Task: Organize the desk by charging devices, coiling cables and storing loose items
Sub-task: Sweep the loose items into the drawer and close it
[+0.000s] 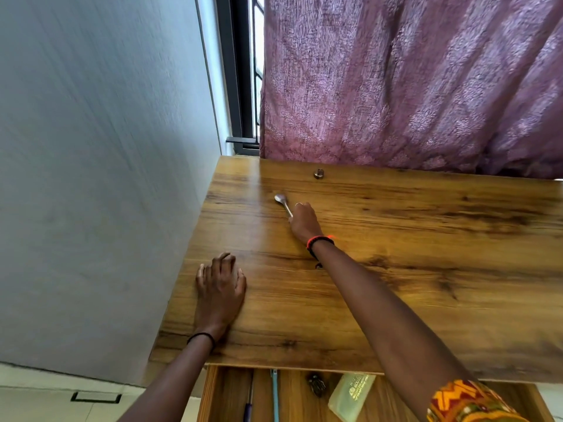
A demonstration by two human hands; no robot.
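Note:
A metal spoon (281, 200) lies on the wooden desk (411, 254) toward its far left part, bowl pointing away from me. My right hand (303, 222) reaches across the desk and grips the spoon's handle, which is mostly hidden under the fingers. My left hand (221, 284) rests flat on the desk near its left edge, holding nothing. A small metal ring-shaped item (319, 173) sits near the desk's far edge, beyond the spoon.
Below the desk's near edge a drawer (231, 394) stands open, holding pens (275, 397), a small dark item (316, 386) and a pale green packet (350, 395). A grey wall runs along the left. A purple curtain (411, 80) hangs behind the desk.

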